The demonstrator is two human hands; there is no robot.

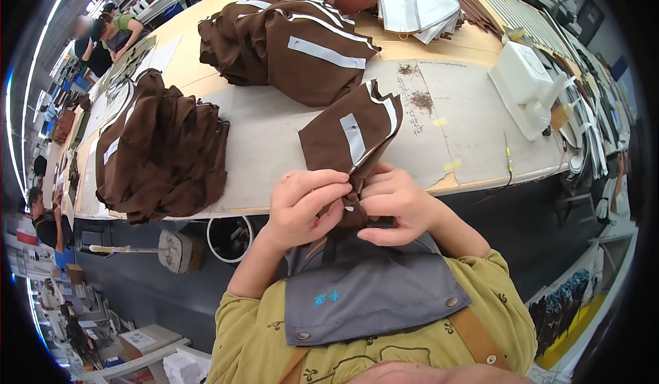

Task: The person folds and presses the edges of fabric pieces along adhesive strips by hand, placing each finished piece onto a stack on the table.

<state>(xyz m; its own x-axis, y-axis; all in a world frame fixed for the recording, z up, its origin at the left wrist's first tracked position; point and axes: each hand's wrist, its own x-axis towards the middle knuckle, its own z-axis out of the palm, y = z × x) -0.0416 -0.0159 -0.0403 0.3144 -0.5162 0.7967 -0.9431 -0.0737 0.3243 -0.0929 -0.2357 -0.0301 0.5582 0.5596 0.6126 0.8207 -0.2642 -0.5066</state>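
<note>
In front of my chest, both hands grip a brown fabric piece with white strips on it. My left hand is closed on its near edge, fingertips pinching the cloth. Opposite, my right hand has its fingers curled round the same cloth, close to the left fingertips. The far part of the piece lies on the table, while the near end bunches up between my hands. Exactly what the fingertips press on is hidden in the folds.
Piles of brown fabric stand at the left and at the back. A white plastic container and a thin yellow-handled tool are at the right. White pieces lie behind. Other people work at far left.
</note>
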